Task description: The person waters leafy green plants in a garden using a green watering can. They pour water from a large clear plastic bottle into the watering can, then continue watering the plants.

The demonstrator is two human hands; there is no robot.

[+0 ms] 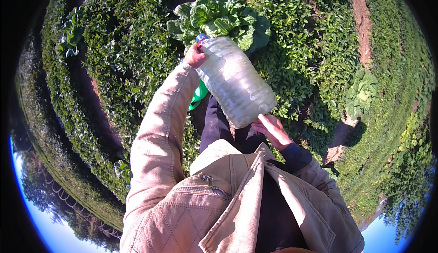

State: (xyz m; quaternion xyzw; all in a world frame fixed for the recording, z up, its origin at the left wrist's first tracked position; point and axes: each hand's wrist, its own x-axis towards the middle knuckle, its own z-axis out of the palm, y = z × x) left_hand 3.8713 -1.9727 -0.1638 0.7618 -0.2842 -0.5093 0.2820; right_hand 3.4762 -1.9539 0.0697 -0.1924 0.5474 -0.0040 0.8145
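Note:
A large clear plastic bottle (236,78) with a blue cap and a red band at its neck lies tilted across the view before me. My left hand (196,56) grips it at the neck, up by the cap. At the lower right, my right hand (272,130) touches the bottle's base, thumb and fingers against its edge. The bottle's wall looks cloudy, and I cannot tell how much is inside. Beyond the cap grows a big leafy cabbage (219,17). Partly hidden behind my left forearm and the bottle is a green plastic object (199,95).
Dense rows of leafy green bushes (130,44) run on both sides, with strips of reddish bare soil (361,24) between some. Another cabbage (361,92) grows at the right. My dark-trousered legs (214,126) stand below the bottle, among the plants.

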